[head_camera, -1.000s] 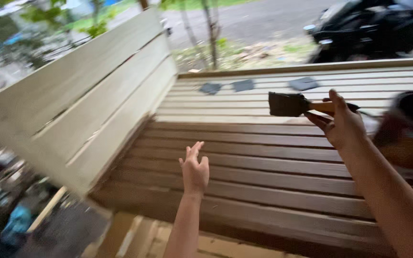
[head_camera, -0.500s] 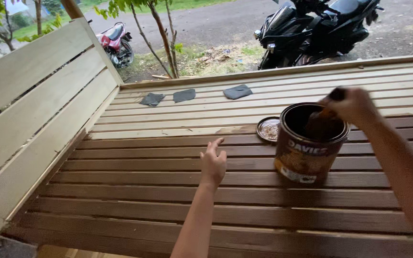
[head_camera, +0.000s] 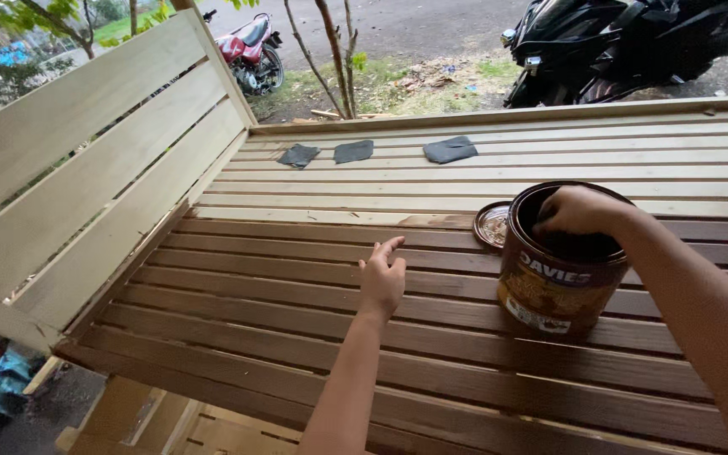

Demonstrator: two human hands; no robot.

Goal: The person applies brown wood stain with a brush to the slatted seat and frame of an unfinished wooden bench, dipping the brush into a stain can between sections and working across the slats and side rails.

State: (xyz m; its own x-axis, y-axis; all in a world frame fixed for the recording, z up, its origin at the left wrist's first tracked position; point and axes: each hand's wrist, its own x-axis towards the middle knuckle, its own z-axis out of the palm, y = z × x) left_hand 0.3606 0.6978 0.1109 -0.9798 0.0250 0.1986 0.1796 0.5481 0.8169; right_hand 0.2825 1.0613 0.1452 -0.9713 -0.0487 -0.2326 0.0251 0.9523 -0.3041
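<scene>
Slatted bench [head_camera: 313, 337]: right hand [head_camera: 579, 211] in can [head_camera: 559, 270].

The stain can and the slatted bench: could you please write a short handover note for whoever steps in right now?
Right hand: dipped into the open stain can; whatever its grip holds is hidden inside.
Left hand: flat on a dark slat, fingers spread, holding nothing.
Can stands upright on the slatted bench; its lid lies right beside it, on the far side.
Three dark grey pads lie on the far pale slats.
Done: near slats are stained brown.
Left: the far slats and the bench back are pale, bare wood.
</scene>
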